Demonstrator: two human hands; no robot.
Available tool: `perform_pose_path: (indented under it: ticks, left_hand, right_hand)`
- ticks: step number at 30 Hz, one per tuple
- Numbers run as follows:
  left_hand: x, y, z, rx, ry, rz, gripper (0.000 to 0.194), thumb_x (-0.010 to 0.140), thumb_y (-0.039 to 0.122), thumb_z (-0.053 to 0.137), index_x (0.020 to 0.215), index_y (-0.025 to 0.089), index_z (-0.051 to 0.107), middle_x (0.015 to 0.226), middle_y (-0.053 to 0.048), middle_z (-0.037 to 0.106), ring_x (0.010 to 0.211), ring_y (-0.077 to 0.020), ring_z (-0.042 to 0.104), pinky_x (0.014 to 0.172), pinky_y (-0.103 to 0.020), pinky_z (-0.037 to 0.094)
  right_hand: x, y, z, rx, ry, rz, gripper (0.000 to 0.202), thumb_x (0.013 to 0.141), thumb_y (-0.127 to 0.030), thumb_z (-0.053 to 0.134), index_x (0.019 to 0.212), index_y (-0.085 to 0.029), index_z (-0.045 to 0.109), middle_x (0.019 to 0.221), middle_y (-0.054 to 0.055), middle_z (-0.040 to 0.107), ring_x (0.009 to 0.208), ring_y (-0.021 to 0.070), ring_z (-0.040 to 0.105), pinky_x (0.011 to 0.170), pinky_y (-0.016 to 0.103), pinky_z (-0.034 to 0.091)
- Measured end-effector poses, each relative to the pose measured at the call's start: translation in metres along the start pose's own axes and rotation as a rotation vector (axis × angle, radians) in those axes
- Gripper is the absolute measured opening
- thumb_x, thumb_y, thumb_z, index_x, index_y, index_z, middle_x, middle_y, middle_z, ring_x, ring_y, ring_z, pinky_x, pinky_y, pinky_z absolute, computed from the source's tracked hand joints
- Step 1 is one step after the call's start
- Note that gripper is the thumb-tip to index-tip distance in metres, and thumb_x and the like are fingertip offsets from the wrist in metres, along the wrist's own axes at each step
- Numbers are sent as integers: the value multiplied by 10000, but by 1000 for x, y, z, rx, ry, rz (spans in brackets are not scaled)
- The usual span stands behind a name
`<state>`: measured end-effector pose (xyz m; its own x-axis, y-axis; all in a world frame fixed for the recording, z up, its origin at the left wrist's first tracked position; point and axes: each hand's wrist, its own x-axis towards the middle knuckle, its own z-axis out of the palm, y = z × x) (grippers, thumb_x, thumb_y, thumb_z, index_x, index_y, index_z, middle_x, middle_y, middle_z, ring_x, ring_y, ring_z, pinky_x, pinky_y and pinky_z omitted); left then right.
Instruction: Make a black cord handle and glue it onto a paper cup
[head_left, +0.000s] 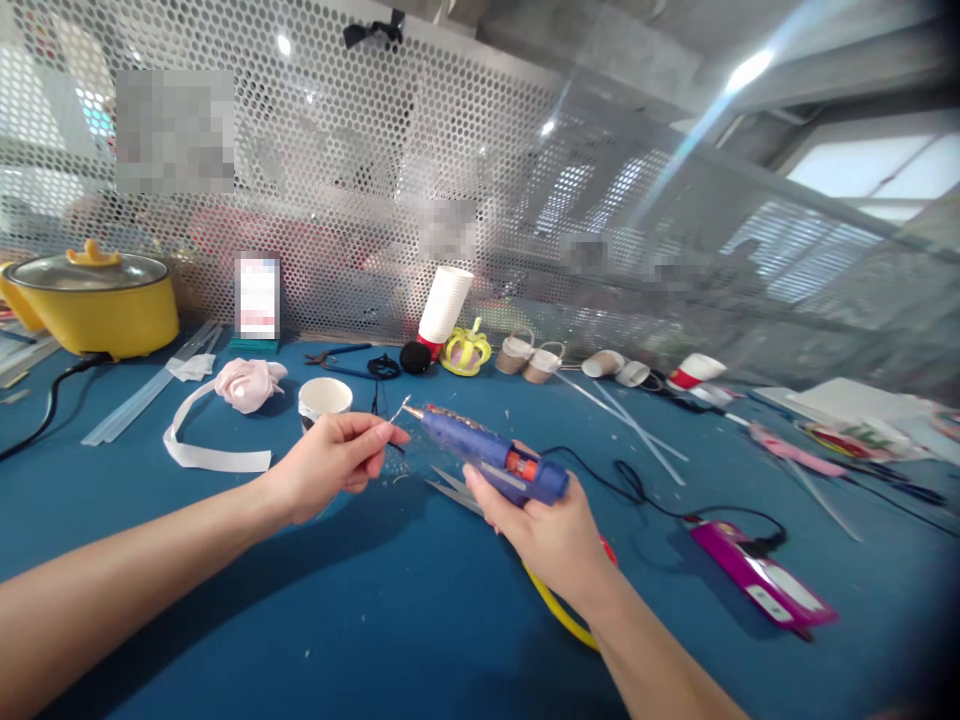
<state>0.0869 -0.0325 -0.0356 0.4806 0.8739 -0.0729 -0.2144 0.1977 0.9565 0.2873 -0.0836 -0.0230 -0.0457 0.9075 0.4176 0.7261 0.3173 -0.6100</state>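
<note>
at the centre of the dial, a thin strand [399, 410] and the nozzle of a blue glue gun [480, 445] meet or nearly meet above the blue table [360, 630]; whether they touch i cannot tell. the strand is held back from its tip, likely to spare the fingers the nozzle's heat, and the gun slants towards ten o'clock so its point faces that tip. its dark cord [592, 475] trails slack towards a purple power strip [761, 580], between three and four o'clock of the right hand, which seems to leave the gun free to swing.

the left hand [341, 455] is closed to a pinch, thumb against fingertips on the strand, with a white cup [325, 395] just beyond at twelve o'clock and a pink fabric rose [249, 386] at ten. the right hand [544, 525] is wrapped around the gun's handle; its trigger finger is hidden, so i cannot tell if it squeezes. scissors [454, 490] lie partly covered beneath the gun, blades towards ten o'clock.
</note>
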Motion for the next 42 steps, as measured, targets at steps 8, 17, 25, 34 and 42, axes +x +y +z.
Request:
perform_pose_path:
  ticks: [8,17,25,34,42]
  left_hand:
    - [-1,2,1,-43,-11,-7,286,727,370,605,783,90,590,466,54,431,361,-15,267,393,-201,128]
    - [-3,1,0,-64,-45,-20,259,757,348,575,787,91,582,463,52,437,352,-12,250,393,-199,123]
    - [-1,0,1,-82,-65,-17,269,762,354,574,804,89,591,458,56,431,343,-8,243,388,-198,121]
    - [-2,0,1,-103,-89,-30,280,758,364,575,820,92,588,452,63,420,346,-8,237,384,-192,132]
    - [-2,0,-1,-122,-105,-39,268,765,363,569,802,98,587,451,62,413,349,-9,222,383,-192,125]
  right_hand:
    - [1,-1,0,-24,40,0,170,752,-334,568,669,-188,538,487,-28,563,420,117,536,442,219,458]
    - [-1,1,2,-6,35,27,184,744,-348,570,657,-187,546,452,-42,538,398,113,518,442,223,458]
    - [-1,-4,1,5,66,41,186,744,-356,566,661,-191,542,446,-33,532,399,123,520,414,227,448]
    - [-1,-1,1,20,67,37,183,740,-353,574,666,-188,546,478,-23,552,416,125,530,436,231,460]
    - [-1,0,1,31,49,37,188,746,-367,572,703,-185,554,483,-23,554,423,131,538,441,237,464]
